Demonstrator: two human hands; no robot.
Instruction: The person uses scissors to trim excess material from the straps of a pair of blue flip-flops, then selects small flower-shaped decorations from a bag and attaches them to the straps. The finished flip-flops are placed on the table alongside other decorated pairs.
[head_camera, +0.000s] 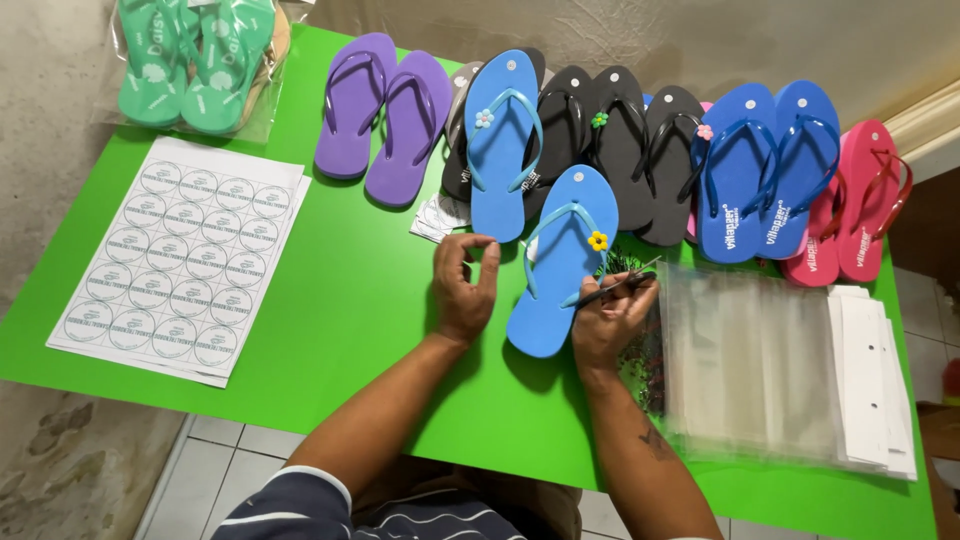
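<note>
Your right hand (610, 318) grips a thin dark tool (618, 284), fingers closed round it, its tip aimed at the strap of the light blue flip-flop (555, 270) lying mid-table toward the near edge — likely so the yellow flower charm (597, 241) can be worked on the strap. Your left hand (463, 287) rests just left of the flip-flop, thumb and forefinger pinched into a ring; whether they hold anything small, you cannot tell. Along the far edge stand purple (385, 118), black (610, 135), blue (765, 170) and pink pairs (850, 205). A sticker sheet (180, 260) lies toward the left edge, clear bags (770, 370) at the right — close beside your right forearm.
</note>
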